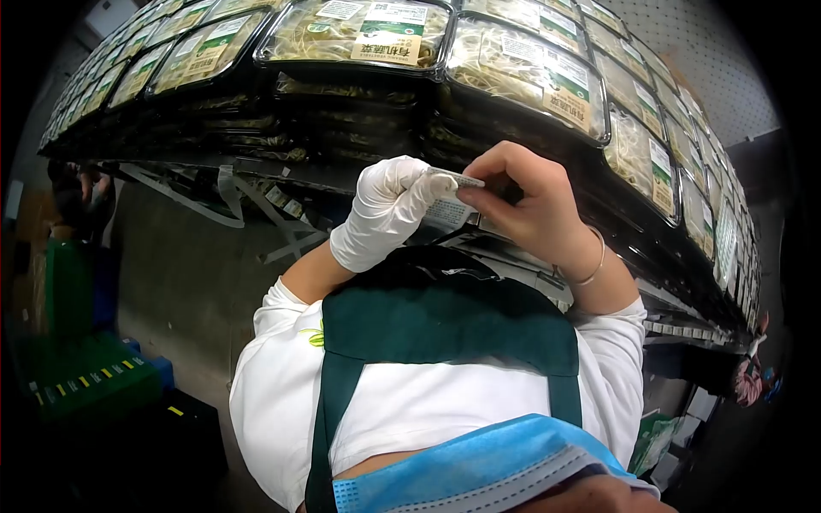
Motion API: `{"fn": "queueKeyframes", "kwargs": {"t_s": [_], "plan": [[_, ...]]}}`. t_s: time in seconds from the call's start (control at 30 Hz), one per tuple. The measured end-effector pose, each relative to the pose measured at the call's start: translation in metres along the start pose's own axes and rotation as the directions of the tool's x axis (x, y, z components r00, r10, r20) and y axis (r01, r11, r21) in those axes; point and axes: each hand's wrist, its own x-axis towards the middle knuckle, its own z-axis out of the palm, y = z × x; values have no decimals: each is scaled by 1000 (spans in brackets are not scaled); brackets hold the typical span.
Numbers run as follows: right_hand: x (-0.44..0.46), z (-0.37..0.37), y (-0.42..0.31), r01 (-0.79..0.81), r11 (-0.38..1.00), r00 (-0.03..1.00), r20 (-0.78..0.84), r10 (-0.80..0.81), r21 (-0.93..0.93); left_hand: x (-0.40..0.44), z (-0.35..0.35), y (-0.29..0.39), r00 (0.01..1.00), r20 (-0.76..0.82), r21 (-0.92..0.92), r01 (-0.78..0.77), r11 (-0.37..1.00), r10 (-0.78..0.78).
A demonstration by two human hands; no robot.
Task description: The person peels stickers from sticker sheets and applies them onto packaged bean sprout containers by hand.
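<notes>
My left hand (389, 208), in a white glove, is closed on one end of a small flat label piece (459, 179). Bare and wearing a thin bracelet, my right hand (530, 201) pinches the other end between thumb and fingertips. The piece is seen nearly edge-on, so its face is mostly hidden. Just below it, a printed label sheet (447, 214) shows between the hands. Clear-topped black trays of sprouts, such as one tray (500, 64) with a green and tan label, are stacked just beyond both hands.
More packed trays (201, 53) curve away to the left and right. Label strips (192, 195) hang under the stack's edge at left. Green crates (81, 376) stand on the floor at lower left. Parts of other people show at the far left and far right.
</notes>
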Motion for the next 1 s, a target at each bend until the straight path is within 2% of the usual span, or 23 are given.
{"fn": "queueKeyframes", "kwargs": {"t_s": [0.03, 0.07, 0.13, 0.17, 0.2, 0.27, 0.3, 0.33, 0.43, 0.5, 0.53, 0.63, 0.67, 0.7, 0.73, 0.77, 0.8, 0.83, 0.87, 0.9, 0.93, 0.97, 1.0], "plan": [[-1, -1, 3, 5, 1000, 1000, 3, -5, 7, 0, -1, -1, 997, 68, -2, -47, 999, 47], [-3, -2, 6, -62, 996, 997, -34, 64, 71, 0, 2, -1, 997, 64, 3, -42, 999, 42], [-5, -7, 12, -156, 960, 980, -88, 181, 233, 14, 15, 18, 991, -131, -5, -1, 1000, 1], [-5, -8, 13, -142, 966, 982, -94, 166, 217, 15, 16, 23, 999, -17, -34, 43, 998, -44], [-6, -9, 13, -133, 971, 983, -96, 155, 199, 13, 21, 19, 998, -37, -31, 56, 998, -58], [-4, -11, 10, -134, 981, 985, -85, 147, 139, 12, 24, 10, 978, -49, -207, 189, 960, -203], [-5, -10, 8, -136, 987, 987, -75, 142, 84, 15, 29, 11, 955, -116, -360, 218, 907, -275], [-3, -10, 7, -132, 984, 986, -84, 143, 118, 16, 33, 12, 954, -168, -388, 166, 907, -247], [-1, -8, 8, -119, 978, 985, -105, 139, 170, 10, 27, 1, 963, -176, -395, 118, 911, -201], [0, -9, 11, 39, 999, 986, -162, -32, 37, 8, 21, -3, 966, -72, -450, 191, 872, -249], [0, -9, 12, 39, 999, 986, -163, -33, 34, 8, 20, -2, 967, -70, -451, 190, 872, -247], [0, -9, 13, -14, 990, 988, -149, 35, 142, 24, 24, 9, 997, -48, -117, 48, 992, -54], [0, -9, 14, -52, 984, 986, -147, 78, 173, 29, 29, 13, 997, -70, -268, 17, 963, -38], [1, -11, 14, -87, 975, 983, -144, 117, 202, 27, 28, 13, 996, 18, -295, 84, 952, -83], [0, -14, 13, -126, 987, 981, -132, 139, 98, 26, 27, 14, 987, 107, -315, 151, 937, -124], [4, -18, 11, 64, 991, 985, -155, -82, -120, 28, 28, 17, 970, 91, -353, 244, 903, -226], [10, -23, 6, 243, 912, 946, -128, -298, -331, 26, 23, 13, 941, 139, -450, 337, 827, -307], [17, -33, 0, 297, 871, 925, -107, -364, -392, 26, 18, 7, 955, 201, -426, 286, 858, -219], [26, -44, 0, 244, 807, 924, -124, -362, -539, 27, 13, 4, 956, 263, -406, 232, 884, -130], [43, -62, 8, 117, 838, 905, -291, -311, -533, 25, 20, 8, 985, 126, -453, 166, 876, -122], [67, -86, 13, 44, 940, 903, -389, -182, -338, 25, 17, 3, 978, 154, -441, 193, 876, -138], [95, -116, 23, -192, 911, 925, -378, 44, -364, 26, 13, 1, 971, 163, -410, 226, 884, -173], [121, -142, 45, -150, 903, 975, -211, 68, -403, 29, 10, 0, 963, 171, -376, 259, 890, -208]]}}
